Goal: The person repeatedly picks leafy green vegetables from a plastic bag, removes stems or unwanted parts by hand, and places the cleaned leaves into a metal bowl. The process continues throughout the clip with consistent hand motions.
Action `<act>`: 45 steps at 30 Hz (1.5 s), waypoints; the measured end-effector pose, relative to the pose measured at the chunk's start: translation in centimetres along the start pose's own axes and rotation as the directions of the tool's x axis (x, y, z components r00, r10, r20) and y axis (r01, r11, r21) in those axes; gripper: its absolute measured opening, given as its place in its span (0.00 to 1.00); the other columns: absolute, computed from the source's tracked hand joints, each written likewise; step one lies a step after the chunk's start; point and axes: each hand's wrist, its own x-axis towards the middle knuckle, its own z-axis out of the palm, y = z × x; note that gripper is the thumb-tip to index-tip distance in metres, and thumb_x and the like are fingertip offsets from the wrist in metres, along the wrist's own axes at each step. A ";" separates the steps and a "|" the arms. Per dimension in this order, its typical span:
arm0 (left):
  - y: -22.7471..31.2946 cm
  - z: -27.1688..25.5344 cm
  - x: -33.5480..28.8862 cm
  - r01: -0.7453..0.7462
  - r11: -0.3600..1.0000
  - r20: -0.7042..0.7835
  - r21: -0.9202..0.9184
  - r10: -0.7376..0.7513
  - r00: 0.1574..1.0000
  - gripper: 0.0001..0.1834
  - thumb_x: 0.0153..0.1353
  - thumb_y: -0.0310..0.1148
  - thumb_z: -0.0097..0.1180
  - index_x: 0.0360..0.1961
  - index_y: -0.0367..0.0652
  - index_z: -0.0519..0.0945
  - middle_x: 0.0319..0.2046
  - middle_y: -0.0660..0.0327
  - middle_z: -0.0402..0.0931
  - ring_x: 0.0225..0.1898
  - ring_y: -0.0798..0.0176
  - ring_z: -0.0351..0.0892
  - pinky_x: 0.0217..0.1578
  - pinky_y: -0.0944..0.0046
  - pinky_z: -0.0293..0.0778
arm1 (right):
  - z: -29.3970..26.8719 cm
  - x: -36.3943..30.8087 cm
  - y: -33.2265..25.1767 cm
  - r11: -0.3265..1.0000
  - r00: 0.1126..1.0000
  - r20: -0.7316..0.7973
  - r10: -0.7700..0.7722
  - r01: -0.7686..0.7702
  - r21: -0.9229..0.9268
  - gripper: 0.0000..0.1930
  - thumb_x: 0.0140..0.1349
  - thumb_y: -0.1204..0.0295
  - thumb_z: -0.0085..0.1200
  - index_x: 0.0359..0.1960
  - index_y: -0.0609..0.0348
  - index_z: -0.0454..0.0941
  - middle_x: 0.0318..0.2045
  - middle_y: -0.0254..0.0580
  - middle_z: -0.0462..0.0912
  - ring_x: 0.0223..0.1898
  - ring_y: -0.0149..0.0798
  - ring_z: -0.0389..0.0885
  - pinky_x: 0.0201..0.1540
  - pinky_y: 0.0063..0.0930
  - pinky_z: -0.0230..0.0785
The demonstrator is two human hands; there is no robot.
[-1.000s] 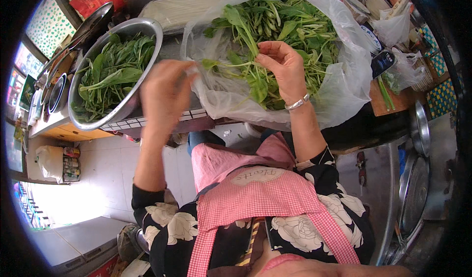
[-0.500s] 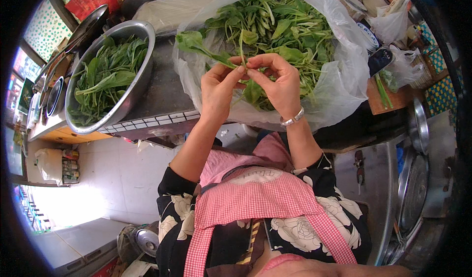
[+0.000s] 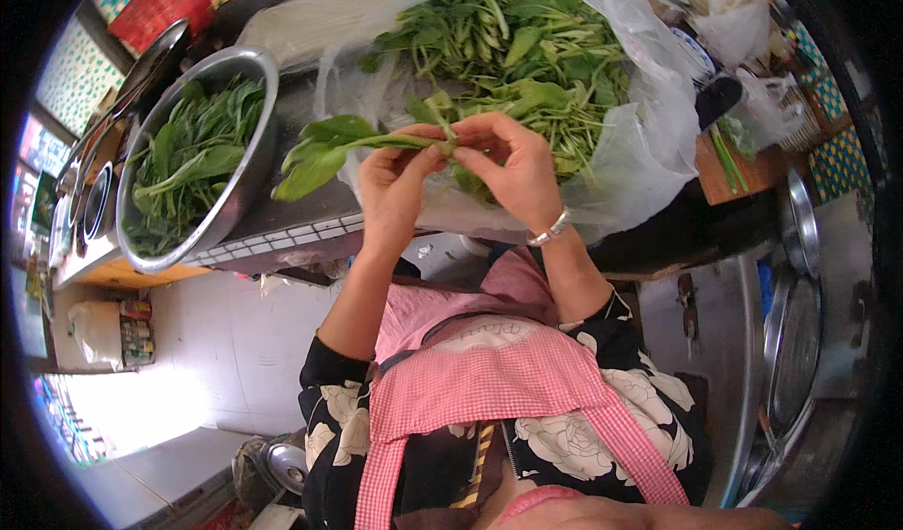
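- While the left hand [image 3: 390,191] pinches a leafy green sprig [image 3: 324,157], its grip clamped on the stem, the right hand's [image 3: 519,168] thumb and fingers are pressed together at the stem's other end.
- Sprig leaves point left above the counter [image 3: 303,201], between a metal basin [image 3: 271,93] and a translucent plastic bag [image 3: 658,144], both containing greens [image 3: 193,168].

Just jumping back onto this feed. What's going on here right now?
A person in a pink checked apron is handling leafy greens with bare hands. The left hand holds a sprig whose leaves point left, and the right hand has its fingers closed at the stem, close to the left fingertips. Both hands are at the near side of an open plastic bag with plenty of greens in it. To the left, a metal bowl also holds greens.
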 end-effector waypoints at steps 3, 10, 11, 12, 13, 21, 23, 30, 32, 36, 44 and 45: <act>0.0 -0.5 -0.6 -0.045 0.999 0.013 -0.013 0.046 0.999 0.09 0.70 0.20 0.58 0.50 0.32 0.83 0.45 0.58 0.85 0.46 0.67 0.84 0.49 0.65 0.81 | 0.3 -0.5 -0.4 0.999 0.999 0.032 -0.038 0.039 -0.035 0.15 0.62 0.77 0.66 0.51 0.58 0.84 0.40 0.42 0.89 0.36 0.33 0.89 0.36 0.25 0.79; 0.4 -1.1 -1.1 -0.147 0.988 -0.002 0.040 0.147 0.989 0.09 0.71 0.20 0.58 0.50 0.32 0.82 0.46 0.57 0.85 0.45 0.67 0.84 0.47 0.66 0.81 | 0.9 -1.2 -0.6 0.996 0.992 0.126 -0.028 0.039 -0.082 0.15 0.66 0.76 0.62 0.54 0.61 0.83 0.37 0.48 0.88 0.36 0.40 0.89 0.37 0.31 0.80; 0.4 -1.0 -1.2 -0.155 0.986 -0.012 0.056 0.156 0.988 0.09 0.70 0.20 0.59 0.50 0.31 0.83 0.44 0.57 0.86 0.44 0.66 0.85 0.47 0.65 0.81 | 1.0 -1.1 -0.5 0.991 0.993 0.107 -0.051 0.064 -0.118 0.14 0.67 0.77 0.62 0.54 0.63 0.83 0.35 0.46 0.88 0.35 0.36 0.89 0.37 0.29 0.80; 0.3 -1.0 -1.3 -0.160 0.986 -0.023 0.052 0.161 0.987 0.10 0.70 0.21 0.59 0.50 0.31 0.83 0.42 0.57 0.86 0.43 0.66 0.85 0.47 0.65 0.81 | 1.1 -1.1 -0.4 0.985 0.994 0.097 -0.047 0.062 -0.159 0.14 0.68 0.77 0.61 0.53 0.64 0.83 0.34 0.45 0.88 0.34 0.32 0.88 0.37 0.27 0.79; 0.2 -0.9 -1.3 -0.180 0.982 -0.022 0.054 0.181 0.983 0.10 0.70 0.20 0.59 0.50 0.31 0.83 0.44 0.56 0.86 0.42 0.66 0.85 0.47 0.66 0.81 | 1.2 -1.0 -0.3 0.969 0.989 0.075 -0.127 0.140 -0.204 0.13 0.67 0.77 0.61 0.53 0.64 0.84 0.34 0.46 0.88 0.34 0.35 0.89 0.37 0.28 0.79; -0.4 -0.7 -1.1 -0.206 0.973 -0.026 -0.107 0.205 0.979 0.10 0.73 0.25 0.58 0.49 0.30 0.84 0.44 0.54 0.86 0.38 0.67 0.84 0.41 0.68 0.79 | 1.1 -0.8 -0.1 0.953 0.973 0.058 -0.222 0.229 -0.199 0.10 0.67 0.71 0.61 0.46 0.63 0.84 0.37 0.54 0.86 0.37 0.57 0.85 0.39 0.43 0.77; -0.1 -0.8 -1.1 -0.161 0.972 -0.031 -0.174 0.158 0.987 0.09 0.73 0.26 0.58 0.47 0.30 0.85 0.42 0.54 0.87 0.36 0.67 0.83 0.38 0.68 0.78 | 1.0 -0.8 -0.1 0.949 0.966 0.110 -0.233 0.250 -0.191 0.10 0.66 0.72 0.60 0.46 0.63 0.83 0.37 0.53 0.85 0.37 0.56 0.85 0.40 0.43 0.77; 4.4 -3.3 -0.5 0.079 0.991 0.149 0.105 -0.094 0.984 0.08 0.72 0.25 0.58 0.40 0.32 0.86 0.31 0.57 0.86 0.27 0.71 0.79 0.29 0.70 0.76 | 0.4 -0.5 -0.8 0.567 0.708 0.407 -0.577 0.706 -0.424 0.13 0.58 0.73 0.58 0.45 0.63 0.82 0.33 0.41 0.80 0.39 0.44 0.81 0.42 0.36 0.77; 6.2 -3.7 -0.5 0.119 0.973 0.200 0.197 -0.159 0.967 0.07 0.71 0.23 0.57 0.39 0.32 0.86 0.29 0.59 0.86 0.25 0.73 0.78 0.26 0.72 0.74 | 0.3 -0.2 -1.3 0.479 0.634 0.476 -0.609 0.773 -0.416 0.13 0.57 0.72 0.57 0.43 0.63 0.82 0.32 0.39 0.79 0.38 0.42 0.80 0.41 0.34 0.77; 9.9 -4.2 -0.4 0.193 0.882 0.229 0.430 -0.314 0.922 0.07 0.70 0.24 0.58 0.38 0.32 0.86 0.27 0.62 0.84 0.23 0.75 0.76 0.25 0.74 0.72 | 0.7 0.6 -2.8 0.356 0.502 0.594 -0.629 0.865 -0.354 0.10 0.56 0.72 0.57 0.39 0.62 0.82 0.31 0.37 0.77 0.37 0.39 0.79 0.41 0.31 0.77; 13.8 -4.0 -0.1 0.201 0.851 0.263 0.485 -0.361 0.895 0.07 0.71 0.24 0.57 0.38 0.33 0.86 0.27 0.63 0.83 0.22 0.77 0.75 0.24 0.75 0.73 | 1.3 1.8 -4.4 0.462 0.500 0.544 -0.674 0.860 -0.218 0.09 0.59 0.75 0.59 0.41 0.62 0.84 0.32 0.37 0.79 0.35 0.43 0.81 0.36 0.35 0.77; 14.0 -4.0 -0.1 0.205 0.867 0.252 0.454 -0.346 0.904 0.07 0.71 0.24 0.57 0.38 0.33 0.86 0.27 0.63 0.83 0.22 0.77 0.75 0.24 0.75 0.73 | 1.3 2.2 -4.3 0.513 0.535 0.510 -0.673 0.835 -0.200 0.08 0.60 0.76 0.59 0.41 0.62 0.84 0.32 0.38 0.80 0.34 0.43 0.81 0.36 0.36 0.77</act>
